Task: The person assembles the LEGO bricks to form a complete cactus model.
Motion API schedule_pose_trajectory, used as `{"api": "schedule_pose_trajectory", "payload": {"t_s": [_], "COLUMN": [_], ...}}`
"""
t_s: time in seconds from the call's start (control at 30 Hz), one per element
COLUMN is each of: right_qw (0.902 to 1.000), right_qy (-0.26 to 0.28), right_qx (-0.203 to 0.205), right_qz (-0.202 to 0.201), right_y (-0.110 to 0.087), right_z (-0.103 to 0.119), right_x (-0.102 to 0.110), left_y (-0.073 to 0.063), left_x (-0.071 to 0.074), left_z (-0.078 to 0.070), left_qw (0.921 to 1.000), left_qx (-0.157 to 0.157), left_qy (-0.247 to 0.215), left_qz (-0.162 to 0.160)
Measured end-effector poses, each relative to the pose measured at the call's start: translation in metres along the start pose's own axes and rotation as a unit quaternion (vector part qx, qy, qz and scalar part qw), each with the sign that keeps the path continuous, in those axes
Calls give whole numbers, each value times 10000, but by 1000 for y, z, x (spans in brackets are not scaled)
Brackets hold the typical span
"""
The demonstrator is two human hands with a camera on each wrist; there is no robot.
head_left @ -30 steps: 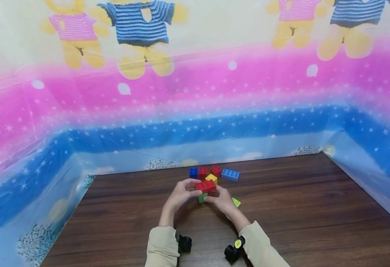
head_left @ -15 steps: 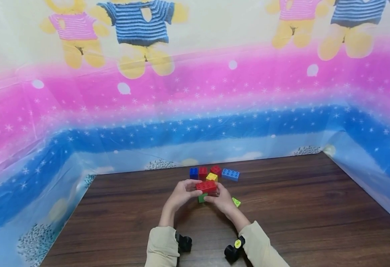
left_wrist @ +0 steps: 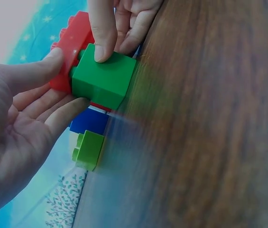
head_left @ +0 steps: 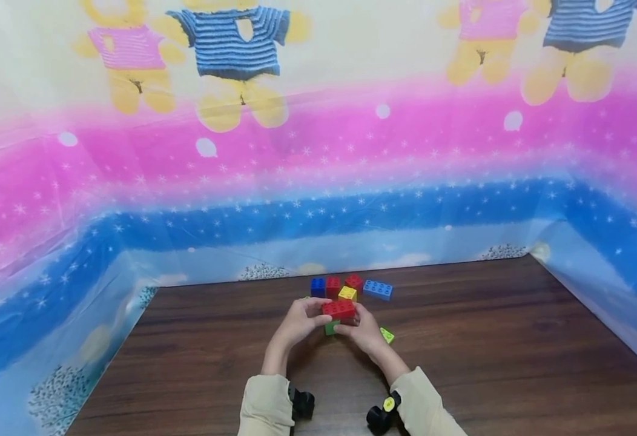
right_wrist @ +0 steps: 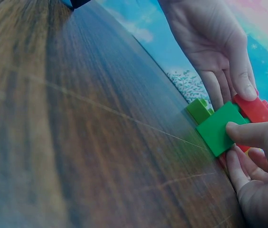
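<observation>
A red building brick (head_left: 338, 309) sits over a green brick (head_left: 332, 327) near the table's middle. My left hand (head_left: 298, 327) pinches the red brick, its thumb on the near side. In the left wrist view, green studs show in a gap between the red brick and the green brick (left_wrist: 104, 76). My right hand (head_left: 369, 332) holds the green brick, with the thumb pressed on its near face in the right wrist view. The right fingers behind the bricks are partly hidden. A yellow brick (head_left: 347, 293) stands just behind the red one.
Behind the hands are a dark blue brick (head_left: 317, 287), two red bricks (head_left: 353, 283) and a light blue brick (head_left: 378, 289). A lime brick (head_left: 387, 335) lies right of my right hand. Another lime brick (left_wrist: 90, 150) is by the left fingers. Printed cloth (head_left: 297, 236) borders the table.
The head view has shifted slightly, so the whole scene sits a little lower. Both hands keep nearly the same hold on the red and green bricks.
</observation>
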State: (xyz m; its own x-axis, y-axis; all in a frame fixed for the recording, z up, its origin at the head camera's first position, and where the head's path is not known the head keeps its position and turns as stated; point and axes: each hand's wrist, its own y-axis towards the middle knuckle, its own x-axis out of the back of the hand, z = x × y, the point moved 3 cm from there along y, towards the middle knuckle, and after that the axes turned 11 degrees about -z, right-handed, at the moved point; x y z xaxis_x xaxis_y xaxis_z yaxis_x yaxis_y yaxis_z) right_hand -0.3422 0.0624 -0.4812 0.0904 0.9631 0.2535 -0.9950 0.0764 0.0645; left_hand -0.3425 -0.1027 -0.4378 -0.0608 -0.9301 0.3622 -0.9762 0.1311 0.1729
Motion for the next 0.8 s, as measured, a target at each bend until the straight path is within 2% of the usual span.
{"api": "schedule_pose_trajectory", "payload": {"t_s": [0.33,0.57,0.8], "right_qw": [10000,10000,9999], "right_qy": [16,-53,-18], "right_qx": [-2,-66,-136], "right_qz": [-14,9,36], "right_y": [0,-1,0], "right_z": [0,-2,0], "right_x": [-1,-2,-2], "left_y": [0,-2,-3], "left_x": [-1,-3,-1], "left_z": [-2,1,-4], "left_qw": [9998,9998,9999], "left_qx": [-180,-176,-138], "left_qy": [93,47,-36], "left_qz": [-66,-42,-20]}}
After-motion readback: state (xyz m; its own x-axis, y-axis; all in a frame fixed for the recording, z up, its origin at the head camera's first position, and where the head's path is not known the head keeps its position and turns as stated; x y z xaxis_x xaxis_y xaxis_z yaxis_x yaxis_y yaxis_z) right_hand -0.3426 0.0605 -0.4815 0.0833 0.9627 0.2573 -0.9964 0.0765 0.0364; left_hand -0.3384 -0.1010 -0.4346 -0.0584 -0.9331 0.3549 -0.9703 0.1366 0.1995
